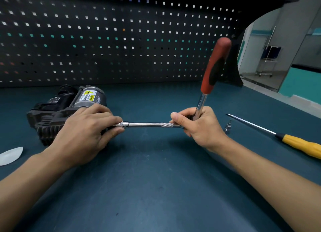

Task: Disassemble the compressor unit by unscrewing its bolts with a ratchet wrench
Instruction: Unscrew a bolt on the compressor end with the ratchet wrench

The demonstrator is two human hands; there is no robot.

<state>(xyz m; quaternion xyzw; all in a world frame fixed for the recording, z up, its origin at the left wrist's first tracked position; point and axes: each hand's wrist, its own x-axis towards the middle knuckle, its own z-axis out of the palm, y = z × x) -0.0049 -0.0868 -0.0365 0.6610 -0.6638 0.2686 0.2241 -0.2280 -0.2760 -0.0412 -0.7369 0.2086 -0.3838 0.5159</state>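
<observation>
The compressor unit (69, 106) lies at the left of the bench (156, 179), finned end toward us, its long axis running back toward the pegboard (104, 40). The ratchet wrench (215, 66) stands handle-up, leaning slightly right, with the right hand (199, 127) clenched round its head, likely to leave swinging room. Its extension bar (145, 124) runs level, pointing left at the unit. The left hand (83, 132) pinches the bar's socket end, apparently steering it onto a bolt I cannot see.

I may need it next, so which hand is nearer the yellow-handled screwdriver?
Right. The right hand, gripping the ratchet wrench, is just left of the screwdriver; the left hand is farther, by the compressor.
</observation>
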